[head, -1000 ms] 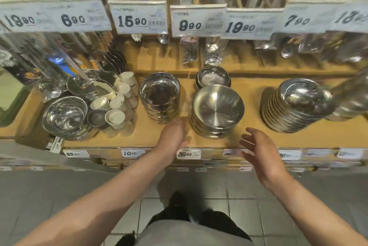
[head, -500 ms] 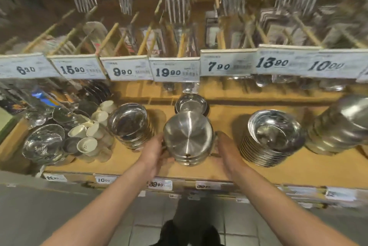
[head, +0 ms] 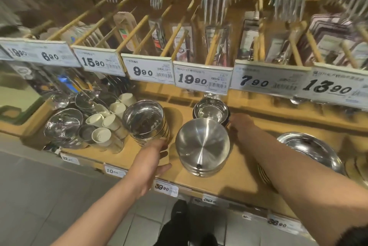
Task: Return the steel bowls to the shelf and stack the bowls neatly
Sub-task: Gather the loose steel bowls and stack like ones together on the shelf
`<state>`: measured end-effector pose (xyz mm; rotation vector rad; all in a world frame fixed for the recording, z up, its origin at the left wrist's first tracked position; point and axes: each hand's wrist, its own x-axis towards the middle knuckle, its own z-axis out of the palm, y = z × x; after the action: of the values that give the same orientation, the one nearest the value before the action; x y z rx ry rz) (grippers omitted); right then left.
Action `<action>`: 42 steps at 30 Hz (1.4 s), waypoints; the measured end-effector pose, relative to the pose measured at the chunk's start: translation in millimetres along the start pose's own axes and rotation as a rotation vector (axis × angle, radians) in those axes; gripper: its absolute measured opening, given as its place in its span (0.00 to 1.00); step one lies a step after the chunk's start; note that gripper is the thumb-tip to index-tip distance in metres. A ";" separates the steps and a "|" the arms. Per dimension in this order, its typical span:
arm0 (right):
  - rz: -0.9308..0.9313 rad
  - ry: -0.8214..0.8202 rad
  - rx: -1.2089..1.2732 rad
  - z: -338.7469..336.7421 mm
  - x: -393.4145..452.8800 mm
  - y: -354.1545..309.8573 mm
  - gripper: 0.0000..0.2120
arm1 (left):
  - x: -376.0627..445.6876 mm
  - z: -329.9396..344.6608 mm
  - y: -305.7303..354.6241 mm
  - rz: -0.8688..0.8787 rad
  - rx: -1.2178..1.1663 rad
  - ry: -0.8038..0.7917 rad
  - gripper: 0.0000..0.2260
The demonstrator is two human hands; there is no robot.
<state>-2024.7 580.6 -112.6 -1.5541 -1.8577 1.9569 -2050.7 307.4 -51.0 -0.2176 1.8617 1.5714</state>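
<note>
A stack of matte steel bowls [head: 201,144] stands at the front of the wooden shelf [head: 239,172]. Behind it is a smaller stack of shiny bowls [head: 211,111]. Left of it stands a taller stack of shiny steel bowls [head: 143,120]. My left hand [head: 157,158] lies between the two front stacks, its fingers touching the base of the taller stack and the thumb spread over the shelf edge. My right hand [head: 239,123] reaches past the matte stack and touches the right side of the smaller back stack; its fingertips are hidden.
Wide steel dishes [head: 310,150] are stacked at the right under my forearm. Cream cups [head: 117,108] and more shiny bowls [head: 63,126] crowd the shelf's left end. Price tags [head: 201,78] and hanging cutlery packs overhang the back. Grey tiled floor lies below.
Both hands have let go of the matte stack's sides. The left hand has shifted left to the taller stack, and the right hand has moved back to the smaller stack.
</note>
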 end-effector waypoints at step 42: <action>-0.017 0.333 -0.325 -49.5 -88.8 -28.6 0.09 | -14.6 54.4 82.1 0.250 0.212 -0.072 0.16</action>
<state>-1964.8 570.9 -26.2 -1.8003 -2.0990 1.3288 -2062.2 374.3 21.9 0.1705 2.0416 1.5043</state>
